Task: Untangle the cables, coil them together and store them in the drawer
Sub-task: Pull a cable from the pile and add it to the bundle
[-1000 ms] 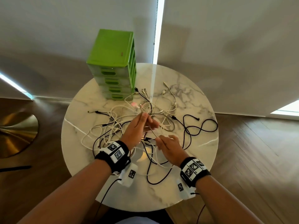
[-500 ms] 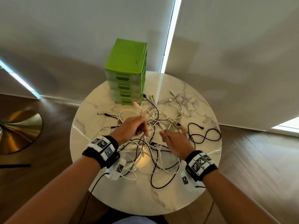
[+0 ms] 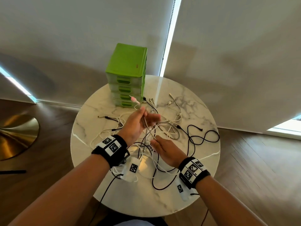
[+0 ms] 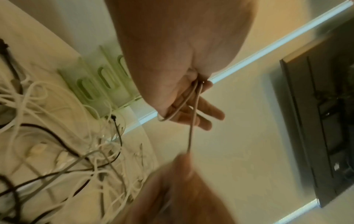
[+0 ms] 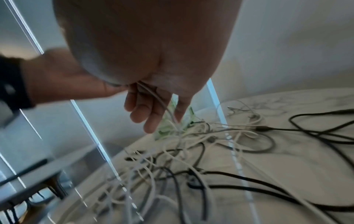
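Right hand point(image 5: 153, 94) pinches a pale cable point(image 5: 162, 104) above tangled cables point(image 5: 191, 159).

Cable tangle point(image 3: 162, 128) sprawls before drawer unit point(image 3: 128, 75).

The drawer unit point(image 3: 126, 75) stands at the table's point(image 3: 187, 193) far edge, behind the tangled cables point(image 3: 162, 132).

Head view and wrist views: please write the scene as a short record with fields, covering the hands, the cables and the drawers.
left hand: raised over the table, grips a loop of grey cable
right hand: lower and nearer, fingers mostly straight, the grey cable runs through it
cable pile: white and black cables tangled on the table
pink plug: sticks up beyond the left hand
drawer unit: green, at the far edge, all drawers closed
progress: coiling just begun, nothing stored
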